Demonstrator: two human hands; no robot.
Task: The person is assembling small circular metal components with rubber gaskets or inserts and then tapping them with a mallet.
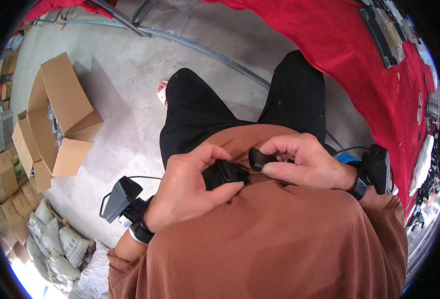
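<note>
Both hands meet low in front of my brown shirt. Between the thumb and fingers of my left hand is a black boxy plastic piece; its exact kind does not show. My right hand pinches a smaller black piece with a flat, rounded end, held just to the right of the first. A narrow gap seems to part the two, though dark shadow hides where they come closest. Each wrist carries a strap with a black device, the left one and the right one.
An open cardboard box stands on the grey floor at the left, with clear plastic inside. Stacked cartons and filled sacks lie at lower left. A red-covered table curves along the right, bearing several items. A metal bar crosses beyond my knees.
</note>
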